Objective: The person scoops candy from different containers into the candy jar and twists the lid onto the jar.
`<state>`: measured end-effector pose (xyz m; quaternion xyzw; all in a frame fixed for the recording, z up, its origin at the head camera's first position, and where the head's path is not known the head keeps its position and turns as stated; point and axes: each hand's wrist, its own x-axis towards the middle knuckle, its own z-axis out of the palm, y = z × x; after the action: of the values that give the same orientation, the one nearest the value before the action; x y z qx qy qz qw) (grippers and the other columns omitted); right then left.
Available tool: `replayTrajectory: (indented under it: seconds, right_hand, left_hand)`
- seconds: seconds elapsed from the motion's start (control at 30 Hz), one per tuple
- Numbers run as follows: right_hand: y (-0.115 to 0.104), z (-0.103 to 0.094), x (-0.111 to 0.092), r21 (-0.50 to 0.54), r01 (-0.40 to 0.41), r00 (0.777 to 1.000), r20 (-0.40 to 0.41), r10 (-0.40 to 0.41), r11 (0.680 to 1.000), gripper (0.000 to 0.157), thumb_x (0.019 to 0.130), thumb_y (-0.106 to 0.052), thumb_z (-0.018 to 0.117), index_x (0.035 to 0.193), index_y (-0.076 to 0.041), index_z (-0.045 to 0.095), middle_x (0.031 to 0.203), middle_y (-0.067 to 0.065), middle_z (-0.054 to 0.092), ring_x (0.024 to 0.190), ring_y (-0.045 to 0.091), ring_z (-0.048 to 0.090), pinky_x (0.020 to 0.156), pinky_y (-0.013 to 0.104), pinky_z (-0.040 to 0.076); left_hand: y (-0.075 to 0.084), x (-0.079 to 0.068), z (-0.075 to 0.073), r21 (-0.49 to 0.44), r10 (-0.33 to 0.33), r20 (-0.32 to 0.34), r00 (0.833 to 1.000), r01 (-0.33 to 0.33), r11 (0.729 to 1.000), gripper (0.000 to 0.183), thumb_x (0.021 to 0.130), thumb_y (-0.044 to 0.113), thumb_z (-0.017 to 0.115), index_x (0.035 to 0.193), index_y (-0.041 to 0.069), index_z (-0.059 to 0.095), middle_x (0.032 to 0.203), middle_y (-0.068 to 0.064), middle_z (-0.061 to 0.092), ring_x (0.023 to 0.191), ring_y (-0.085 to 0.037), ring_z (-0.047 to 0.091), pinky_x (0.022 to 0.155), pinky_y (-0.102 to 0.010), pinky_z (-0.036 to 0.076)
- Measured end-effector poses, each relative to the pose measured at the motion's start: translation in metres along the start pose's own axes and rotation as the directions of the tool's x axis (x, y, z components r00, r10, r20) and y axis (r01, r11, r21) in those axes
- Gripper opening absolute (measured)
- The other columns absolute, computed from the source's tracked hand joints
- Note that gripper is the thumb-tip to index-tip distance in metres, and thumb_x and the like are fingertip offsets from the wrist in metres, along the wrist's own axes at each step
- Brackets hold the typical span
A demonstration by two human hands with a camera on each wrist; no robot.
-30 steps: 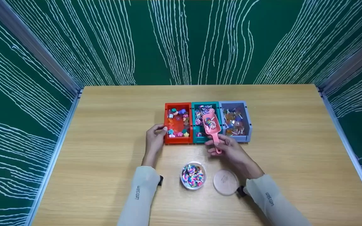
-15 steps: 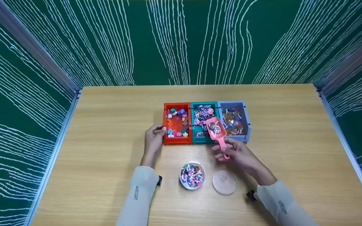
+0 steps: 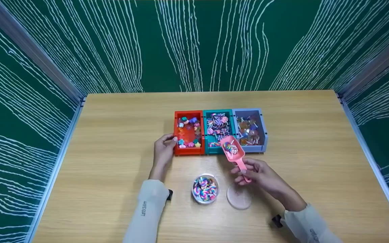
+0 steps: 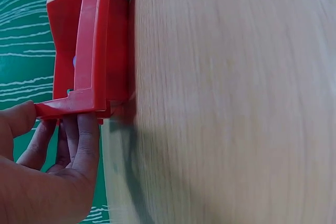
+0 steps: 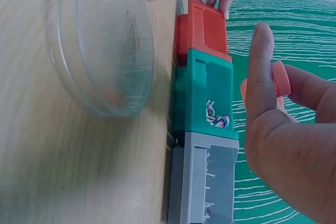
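In the head view my right hand point(image 3: 263, 173) holds a pink scoop point(image 3: 239, 161) by its handle. Several small multicoloured lollipops point(image 3: 230, 148) lie in the scoop, which hangs over the front right corner of the teal bin point(image 3: 214, 151). My left hand point(image 3: 163, 152) grips the left wall of the red bin point(image 3: 188, 151); the left wrist view shows the thumb on one side of its rim point(image 4: 63, 107) and the fingers on the other. Small coloured pieces lie along the red bin's inner edges. Swirled lollipops fill much of the teal bin.
A grey-blue bin point(image 3: 254, 148) with translucent lollipops adjoins the teal one. Nearer the person stand a clear round jar point(image 3: 205, 203) full of swirl candies and its flat clear lid point(image 3: 238, 201). Green chalk-lined walls point(image 3: 211, 50) surround the wooden table point(image 3: 127, 118).
My right hand has drawn the loaded scoop back toward the person and slightly right, away from the teal bin's middle. The left hand stays on the red bin.
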<state>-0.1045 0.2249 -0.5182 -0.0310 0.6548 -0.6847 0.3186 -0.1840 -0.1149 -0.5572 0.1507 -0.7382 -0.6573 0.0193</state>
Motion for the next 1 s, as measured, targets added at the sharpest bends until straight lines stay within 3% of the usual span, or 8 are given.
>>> replayTrajectory:
  seconds: [0.23,0.4,0.6,0.73,0.8,0.87,0.93,1.0]
  right_hand:
    - [0.000,0.004,-0.008,0.024,-0.030,0.998,0.058,0.029,0.999,0.050,0.106,-0.003,0.058,0.148,0.017,0.041,0.123,0.016,0.075,0.096,0.016,0.075,0.089,0.034,0.062]
    - [0.001,0.004,-0.015,0.020,-0.025,0.997,0.076,0.024,0.999,0.048,0.106,-0.002,0.058,0.147,0.017,0.042,0.122,0.017,0.075,0.095,0.016,0.075,0.088,0.033,0.062]
    - [0.001,0.007,-0.020,0.019,-0.061,0.994,0.090,0.059,0.998,0.051,0.106,-0.002,0.057,0.150,0.016,0.040,0.125,0.020,0.074,0.097,0.018,0.076,0.088,0.033,0.062]
    - [0.000,0.009,-0.023,0.004,-0.086,0.991,0.103,0.085,0.996,0.050,0.106,-0.003,0.058,0.149,0.015,0.042,0.126,0.022,0.073,0.096,0.019,0.076,0.089,0.033,0.062]
    - [-0.001,0.010,-0.025,0.002,-0.098,0.989,0.109,0.098,0.995,0.049,0.106,-0.004,0.058,0.149,0.015,0.044,0.126,0.023,0.073,0.096,0.018,0.076,0.089,0.033,0.062]
    - [-0.003,0.011,-0.026,0.009,-0.112,0.987,0.118,0.110,0.994,0.048,0.106,-0.004,0.058,0.149,0.013,0.045,0.125,0.022,0.073,0.096,0.018,0.076,0.088,0.033,0.062]
    - [-0.003,0.013,-0.028,0.011,-0.109,0.985,0.132,0.107,0.994,0.049,0.106,-0.004,0.058,0.149,0.014,0.044,0.125,0.022,0.073,0.096,0.019,0.076,0.087,0.033,0.063]
    - [-0.004,0.014,-0.029,0.013,-0.106,0.984,0.147,0.103,0.994,0.048,0.107,-0.004,0.058,0.149,0.014,0.044,0.124,0.021,0.074,0.096,0.019,0.075,0.086,0.033,0.063]
  left_hand:
    - [-0.004,-0.004,-0.007,0.005,0.010,0.034,0.999,-0.011,1.000,0.030,0.104,0.006,0.065,0.131,-0.005,0.069,0.123,-0.022,0.070,0.106,-0.029,0.067,0.081,-0.025,0.053]
    - [-0.008,-0.011,-0.014,0.030,0.022,0.048,0.999,-0.024,0.999,0.031,0.103,0.009,0.067,0.133,-0.001,0.069,0.124,-0.020,0.070,0.095,-0.025,0.067,0.076,-0.030,0.058]
    - [-0.009,-0.024,-0.028,0.082,0.180,0.084,0.980,-0.187,0.979,0.033,0.100,0.011,0.071,0.129,-0.005,0.069,0.124,-0.020,0.069,0.094,-0.027,0.068,0.081,-0.029,0.056]
    - [-0.005,-0.036,-0.036,0.140,0.199,0.207,0.958,-0.230,0.963,0.033,0.102,0.014,0.071,0.131,0.000,0.069,0.125,-0.014,0.069,0.099,-0.023,0.064,0.085,-0.031,0.054]
    - [-0.002,-0.042,-0.039,0.171,0.173,0.305,0.936,-0.233,0.957,0.033,0.102,0.017,0.071,0.133,0.005,0.070,0.126,-0.011,0.068,0.103,-0.023,0.063,0.088,-0.033,0.054]
    - [0.002,-0.048,-0.041,0.190,0.143,0.415,0.898,-0.239,0.952,0.034,0.102,0.018,0.071,0.135,0.008,0.069,0.128,-0.008,0.066,0.107,-0.023,0.062,0.093,-0.037,0.055]
    - [0.004,-0.053,-0.042,0.181,0.128,0.530,0.838,-0.259,0.949,0.039,0.101,0.015,0.073,0.138,0.007,0.066,0.133,-0.009,0.065,0.112,-0.028,0.062,0.099,-0.043,0.055]
    - [0.005,-0.057,-0.042,0.154,0.120,0.638,0.760,-0.279,0.948,0.048,0.098,0.012,0.076,0.144,0.007,0.061,0.140,-0.010,0.061,0.120,-0.033,0.061,0.106,-0.050,0.052]
